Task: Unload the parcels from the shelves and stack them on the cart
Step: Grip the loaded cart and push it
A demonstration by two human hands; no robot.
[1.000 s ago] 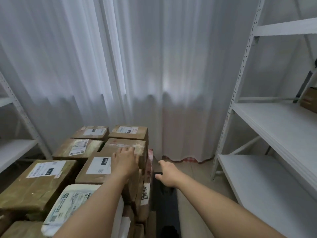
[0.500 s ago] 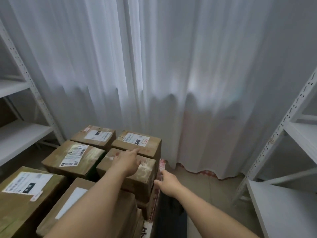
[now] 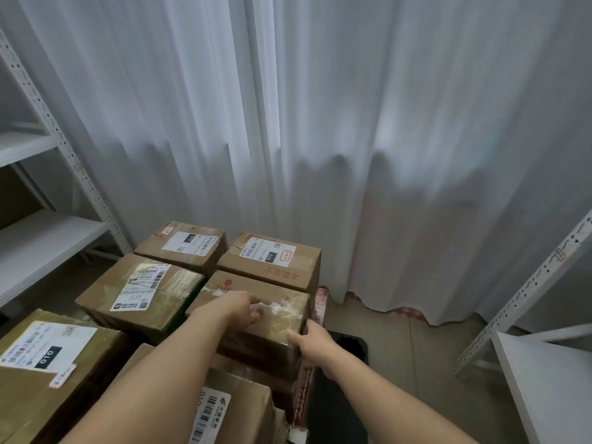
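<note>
Two hands are on the same taped parcel (image 3: 256,312), a brown carton sitting in the right-hand column of the stack. The left hand (image 3: 238,309) lies on its top face, fingers bent down over the shiny tape. The right hand (image 3: 312,339) is at the near right corner, thumb on the top edge and fingers wrapped down the side, gripping it.

Beyond it, edge to edge, sits a carton with red printing (image 3: 272,261), and left of that a box with a white label (image 3: 182,245). A wider taped box (image 3: 141,290) fills the row to the left of the handled parcel, with only a narrow dark gap between them. Nearer in, a large box marked 010 (image 3: 48,363) takes the left corner and another labelled carton (image 3: 230,408) lies under the forearms.

The stack's right edge drops off beside a dark cart deck (image 3: 339,379), and past that is bare tiled floor (image 3: 400,347) up to the white curtain (image 3: 320,139). A white shelf unit (image 3: 41,232) stands close on the left, another shelf (image 3: 544,379) on the right, so the free room is the floor strip between the stack and the right shelf.
</note>
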